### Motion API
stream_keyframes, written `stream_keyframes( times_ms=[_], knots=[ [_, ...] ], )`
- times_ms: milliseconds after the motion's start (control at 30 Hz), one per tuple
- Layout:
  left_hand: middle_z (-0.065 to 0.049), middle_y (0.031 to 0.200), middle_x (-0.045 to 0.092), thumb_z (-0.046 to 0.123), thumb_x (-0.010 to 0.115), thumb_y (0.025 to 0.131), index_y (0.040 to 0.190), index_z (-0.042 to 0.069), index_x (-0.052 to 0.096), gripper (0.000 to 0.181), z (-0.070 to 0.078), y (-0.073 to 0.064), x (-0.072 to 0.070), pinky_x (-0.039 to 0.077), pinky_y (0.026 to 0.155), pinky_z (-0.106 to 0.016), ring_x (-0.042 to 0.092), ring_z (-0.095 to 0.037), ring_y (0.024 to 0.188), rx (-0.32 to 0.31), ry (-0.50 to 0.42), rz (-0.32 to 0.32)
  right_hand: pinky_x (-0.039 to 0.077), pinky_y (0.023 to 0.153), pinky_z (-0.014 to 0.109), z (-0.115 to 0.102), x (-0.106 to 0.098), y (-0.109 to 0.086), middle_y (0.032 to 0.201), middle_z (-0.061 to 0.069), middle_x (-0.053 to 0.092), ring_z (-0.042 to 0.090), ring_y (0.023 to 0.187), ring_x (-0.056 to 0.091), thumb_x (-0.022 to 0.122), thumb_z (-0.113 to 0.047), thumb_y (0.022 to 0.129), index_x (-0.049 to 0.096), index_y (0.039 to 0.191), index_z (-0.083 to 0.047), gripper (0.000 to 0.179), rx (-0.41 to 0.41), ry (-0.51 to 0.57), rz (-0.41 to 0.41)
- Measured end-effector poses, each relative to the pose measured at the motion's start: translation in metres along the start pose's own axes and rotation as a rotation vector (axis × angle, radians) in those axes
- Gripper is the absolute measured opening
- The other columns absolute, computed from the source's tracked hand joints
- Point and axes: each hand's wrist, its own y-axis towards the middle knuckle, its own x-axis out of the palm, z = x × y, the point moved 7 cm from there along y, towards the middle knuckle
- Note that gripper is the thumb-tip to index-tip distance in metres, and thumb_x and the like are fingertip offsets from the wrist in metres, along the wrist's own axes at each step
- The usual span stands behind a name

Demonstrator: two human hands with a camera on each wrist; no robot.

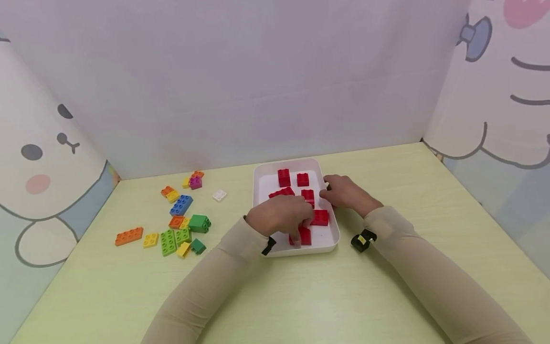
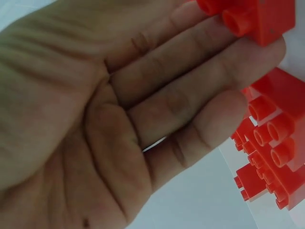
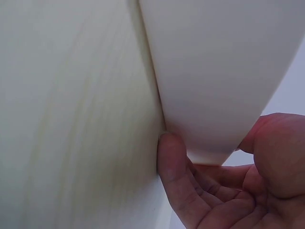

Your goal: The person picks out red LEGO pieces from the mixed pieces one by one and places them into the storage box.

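Note:
A white tray holds several red toy bricks. Over its near half, my left hand reaches down and pinches a red brick near the front wall. In the left wrist view that brick lies at the fingertips, the fingers fairly straight and the thumb out of sight. At the tray's right side, my right hand grips the wall, the thumb at the rim and the fingers against the outside low down by the table, as the right wrist view shows. More red bricks lie beyond the left hand.
Left of the tray, loose toy bricks lie spread on the table: a blue brick, a green brick, an orange brick, a white brick and several others. A cloth wall stands behind the table.

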Motion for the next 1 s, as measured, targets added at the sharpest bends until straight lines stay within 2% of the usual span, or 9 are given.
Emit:
stream_keyframes(
  times_ms=[200, 367, 1000],
  knots=[
    [0.011, 0.083, 0.063, 0.033, 0.095, 0.068, 0.087, 0.023, 0.068, 0.035, -0.0001, 0.0008, 0.0009, 0.053, 0.075, -0.025, 0.058, -0.009, 0.084, 0.003, 0.033, 0.013, 0.054, 0.082, 0.040, -0.0010, -0.0004, 0.0005, 0.127, 0.026, 0.060, 0.029, 0.094, 0.062, 0.053, -0.019, 0.100, 0.042, 0.146, 0.005, 0.053, 0.009, 0.008, -0.006],
    [0.010, 0.082, 0.063, 0.032, 0.095, 0.068, 0.087, 0.022, 0.069, 0.034, 0.0006, 0.0016, 0.0012, 0.054, 0.078, -0.026, 0.059, -0.009, 0.083, 0.003, 0.026, 0.023, 0.054, 0.080, 0.039, 0.0000, -0.0003, 0.0007, 0.125, 0.026, 0.061, 0.029, 0.092, 0.062, 0.053, -0.019, 0.100, 0.042, 0.145, 0.005, 0.052, 0.009, 0.003, -0.002],
    [0.007, 0.088, 0.063, 0.029, 0.095, 0.069, 0.095, 0.022, 0.068, 0.038, 0.0010, -0.0013, 0.0026, 0.055, 0.076, -0.026, 0.058, -0.011, 0.085, -0.025, 0.053, 0.014, 0.053, 0.082, 0.040, 0.0004, 0.0004, 0.0004, 0.124, 0.026, 0.061, 0.030, 0.092, 0.062, 0.051, -0.019, 0.101, 0.041, 0.146, 0.006, 0.053, 0.003, -0.010, 0.010]
  ],
)
